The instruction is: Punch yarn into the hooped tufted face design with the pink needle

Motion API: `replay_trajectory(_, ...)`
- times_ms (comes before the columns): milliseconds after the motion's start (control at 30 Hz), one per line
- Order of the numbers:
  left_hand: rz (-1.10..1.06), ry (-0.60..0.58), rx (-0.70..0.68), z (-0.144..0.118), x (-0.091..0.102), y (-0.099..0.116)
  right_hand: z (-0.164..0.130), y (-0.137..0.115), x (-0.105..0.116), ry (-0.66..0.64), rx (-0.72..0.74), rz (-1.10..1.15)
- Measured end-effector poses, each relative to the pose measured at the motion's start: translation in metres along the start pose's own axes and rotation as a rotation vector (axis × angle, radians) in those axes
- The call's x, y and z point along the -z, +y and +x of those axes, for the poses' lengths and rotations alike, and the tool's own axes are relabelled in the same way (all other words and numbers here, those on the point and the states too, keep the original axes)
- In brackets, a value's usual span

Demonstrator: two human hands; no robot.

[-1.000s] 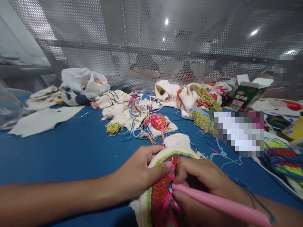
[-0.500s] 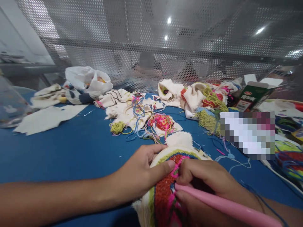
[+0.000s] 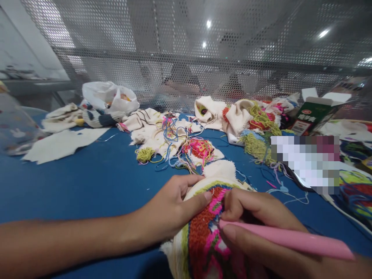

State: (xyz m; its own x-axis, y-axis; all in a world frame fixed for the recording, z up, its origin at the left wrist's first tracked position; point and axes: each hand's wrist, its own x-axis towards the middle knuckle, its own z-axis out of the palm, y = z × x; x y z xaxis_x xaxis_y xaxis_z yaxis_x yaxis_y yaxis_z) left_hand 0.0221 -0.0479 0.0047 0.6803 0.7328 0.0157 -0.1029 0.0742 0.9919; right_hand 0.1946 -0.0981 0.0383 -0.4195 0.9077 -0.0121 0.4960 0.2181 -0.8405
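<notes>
The embroidery hoop (image 3: 203, 232), stretched with cream cloth and packed with red, pink and olive yarn loops, lies on the blue table (image 3: 95, 186) right in front of you, at the bottom centre of the view. Your left hand (image 3: 168, 211) rests on its left rim, fingers curled over the far edge and thumb laid flat across the stitched surface, so it is closed on the hoop's side. Your right hand (image 3: 255, 221) is wrapped around a pink punch needle (image 3: 285, 239), pinched between thumb and forefinger, the handle running off toward the lower right. Its tip is down among the pink loops near the hoop's middle, just beside your left thumb; the point itself is hidden by your fingers, so whether it is through the cloth is hard to tell.

Just beyond the hoop lies a tangle of pink and yellow yarn (image 3: 200, 149) on a cream scrap, with a small olive yarn clump (image 3: 144, 154) to its left. Farther back sit heaped cream cloth pieces (image 3: 221, 114), a white plastic bag (image 3: 109, 97) at the left and a green carton (image 3: 312, 114) at the right. A perforated metal screen (image 3: 186, 58) stands behind the table, and a blurred patch covers something to your right.
</notes>
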Motion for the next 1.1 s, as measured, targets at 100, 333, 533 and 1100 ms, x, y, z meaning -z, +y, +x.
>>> replay_trajectory(100, -0.049, 0.003, 0.047, -0.001, 0.0, 0.001, -0.002, 0.001, 0.001, 0.011, 0.019, 0.025)
replay_trajectory(333, -0.06, 0.024, 0.084, 0.0, -0.001, 0.0, -0.001, 0.013, 0.003, 0.074, -0.019, 0.269)
replay_trajectory(533, -0.09, 0.024, 0.085, 0.0, 0.0, -0.002, -0.003, 0.018, -0.001, 0.168, -0.029, 0.367)
replay_trajectory(1100, 0.044, 0.012, 0.058, -0.002, 0.0, -0.001, 0.0, 0.005, 0.005, -0.051, 0.135, -0.119)
